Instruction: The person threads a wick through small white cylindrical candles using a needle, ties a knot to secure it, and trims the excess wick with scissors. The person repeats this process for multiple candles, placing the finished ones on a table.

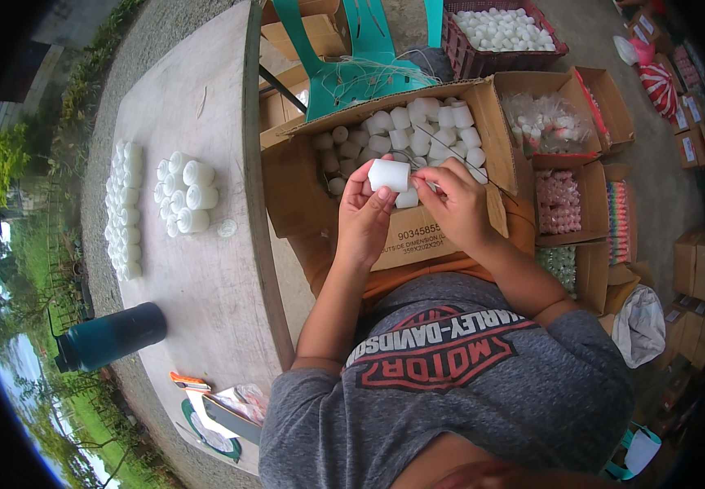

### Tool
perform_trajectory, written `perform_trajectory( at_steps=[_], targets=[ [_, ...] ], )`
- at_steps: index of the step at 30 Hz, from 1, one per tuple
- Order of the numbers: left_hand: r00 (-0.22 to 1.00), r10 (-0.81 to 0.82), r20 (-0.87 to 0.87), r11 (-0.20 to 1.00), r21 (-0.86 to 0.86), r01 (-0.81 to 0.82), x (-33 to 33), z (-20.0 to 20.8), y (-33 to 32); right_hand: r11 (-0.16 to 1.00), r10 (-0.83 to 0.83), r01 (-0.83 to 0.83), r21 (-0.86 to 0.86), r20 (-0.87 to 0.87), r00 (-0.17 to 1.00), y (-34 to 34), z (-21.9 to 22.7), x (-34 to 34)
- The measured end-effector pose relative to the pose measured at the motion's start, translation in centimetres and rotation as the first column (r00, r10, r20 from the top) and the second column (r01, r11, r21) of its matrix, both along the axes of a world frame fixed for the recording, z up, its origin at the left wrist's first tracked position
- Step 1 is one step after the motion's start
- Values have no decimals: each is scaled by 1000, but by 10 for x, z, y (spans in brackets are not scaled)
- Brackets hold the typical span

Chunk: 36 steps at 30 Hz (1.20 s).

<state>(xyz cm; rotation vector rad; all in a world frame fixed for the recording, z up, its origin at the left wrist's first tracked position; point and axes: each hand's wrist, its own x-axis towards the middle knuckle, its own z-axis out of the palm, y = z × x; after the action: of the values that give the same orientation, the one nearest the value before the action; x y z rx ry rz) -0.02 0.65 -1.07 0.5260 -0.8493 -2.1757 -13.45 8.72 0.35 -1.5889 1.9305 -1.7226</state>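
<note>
My left hand holds a short white candle on its side, thumb along the near edge and fingers behind it. At the candle's right end, the fingertips of my right hand are pinched together. What they pinch is too small to make out. Both hands are above an open cardboard box at my lap, filled with loose white candles. Long thin dark rods or wires lie across these, close to my right hand.
At left, a pale table bears grouped white candles, a blue bottle and an orange cutter. Ahead, a teal chair carries loose strings. A dark crate of white pieces and several cardboard boxes stand at right.
</note>
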Motion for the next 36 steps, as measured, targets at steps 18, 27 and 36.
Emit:
perform_trajectory(
  at_steps=[18,27,36],
  targets=[
    [998,55,27,994,89,-58,2,-1,-6,998,51,-55,42,103,993,1,3,0],
    [998,43,45,996,78,-46,2,0,-4,998,31,-33,61,38,999,3,4,-3],
    [999,20,27,995,95,-23,1,2,-3,1000,22,-21,15,-54,998,0,-4,-3]
  ],
)
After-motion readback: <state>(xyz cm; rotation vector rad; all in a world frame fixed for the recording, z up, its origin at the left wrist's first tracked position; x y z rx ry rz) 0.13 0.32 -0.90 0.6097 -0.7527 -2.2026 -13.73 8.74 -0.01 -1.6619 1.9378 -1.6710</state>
